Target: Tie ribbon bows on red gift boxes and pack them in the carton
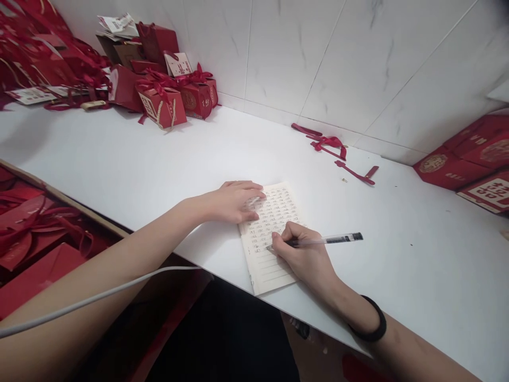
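A lined notepad lies at the front edge of the white table, with rows of small handwriting over its upper part and blank lines below. My right hand grips a clear-barrelled pen with a dark end, its tip touching the paper at the lowest written row. At the pad's upper left edge rests my left hand, fingers stretched and thumb apart. Something translucent shows between that thumb and the fingers, too unclear to name.
Red gift boxes with ribbons crowd the back left. Loose red ribbon strips lie by the tiled wall. More red boxes stand at the right. A carton of red boxes sits at lower left, and a white cable crosses my left forearm.
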The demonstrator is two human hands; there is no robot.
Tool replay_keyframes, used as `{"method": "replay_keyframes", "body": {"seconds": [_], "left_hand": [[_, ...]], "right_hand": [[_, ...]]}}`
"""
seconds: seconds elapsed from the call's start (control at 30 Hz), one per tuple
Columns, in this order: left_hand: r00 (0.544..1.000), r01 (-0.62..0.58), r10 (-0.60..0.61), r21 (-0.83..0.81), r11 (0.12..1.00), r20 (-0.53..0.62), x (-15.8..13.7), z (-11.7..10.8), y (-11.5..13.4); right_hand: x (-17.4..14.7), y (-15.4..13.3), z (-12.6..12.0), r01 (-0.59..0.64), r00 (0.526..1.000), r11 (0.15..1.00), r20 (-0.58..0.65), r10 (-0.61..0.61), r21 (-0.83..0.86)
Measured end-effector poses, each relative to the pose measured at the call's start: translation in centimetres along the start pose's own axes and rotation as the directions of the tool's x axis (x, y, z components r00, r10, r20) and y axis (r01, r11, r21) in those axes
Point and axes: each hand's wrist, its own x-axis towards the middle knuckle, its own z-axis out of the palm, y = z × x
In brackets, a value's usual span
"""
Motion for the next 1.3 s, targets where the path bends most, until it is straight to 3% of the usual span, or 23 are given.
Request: {"method": "replay_keyframes", "body": {"seconds": [0.17,0.27,0.33,0.47,0.6,0.77,0.9,1.0,1.1,1.23,1.3], "left_hand": [[1.0,0.001,-0.001,-0.013,1.0,-0.006,-0.3,-0.3,0.3],[1.0,-0.009,0.008,-0.037,0.999,-0.009,-0.6,-0.3,0.4],[1.0,-0.003,0.002,-0.074,0.997,-0.014,-0.8,-0.3,0.4],[0.994,0.085,-0.097,-0.216,0.973,-0.049,-1.1,-0.2,0.6],[0.963,0.222,-0.258,-0.312,0.924,-0.08,-1.5,-0.4,0.2],[0.897,0.398,-0.431,-0.247,0.884,-0.098,-3.1,-1.1,-3.4],[0.846,0.436,-0.485,-0.235,0.868,-0.222,-4.4,-1.3,-8.2],[0.735,0.493,-0.578,-0.305,0.815,-0.355,-4.7,-1.6,-11.8],[0.54,0.555,-0.697,-0.423,0.716,-0.472,-4.3,-2.4,-14.8],[0.285,0.589,-0.796,-0.558,0.585,-0.533,-3.2,-3.9,-18.0],[0.189,0.582,-0.817,-0.608,0.54,-0.545,-2.6,-4.6,-19.4]], "right_hand": [[0.9,-0.4,-0.9,-0.124,0.992,0.971,-0.009,0.129,0.203],[2.3,0.3,-2.5,-0.185,0.966,0.923,-0.109,0.233,0.337],[3.5,1.0,-3.6,-0.157,0.945,0.906,-0.207,0.254,0.393],[5.1,2.3,-4.8,-0.176,0.916,0.915,-0.279,0.287,0.364],[4.9,2.5,-4.1,-0.157,0.939,0.941,-0.251,0.236,0.3],[4.2,2.1,-2.7,-0.106,0.962,0.959,-0.217,0.166,0.264],[4.4,2.3,-2.5,-0.085,0.96,0.961,-0.235,0.149,0.262],[4.6,2.4,-2.5,-0.107,0.964,0.966,-0.214,0.159,0.236],[4.6,2.2,-2.4,-0.116,0.963,0.965,-0.213,0.167,0.233],[4.4,1.7,-2.2,-0.134,0.958,0.964,-0.219,0.185,0.229],[4.4,1.6,-2.1,-0.154,0.956,0.961,-0.21,0.203,0.228]]}}
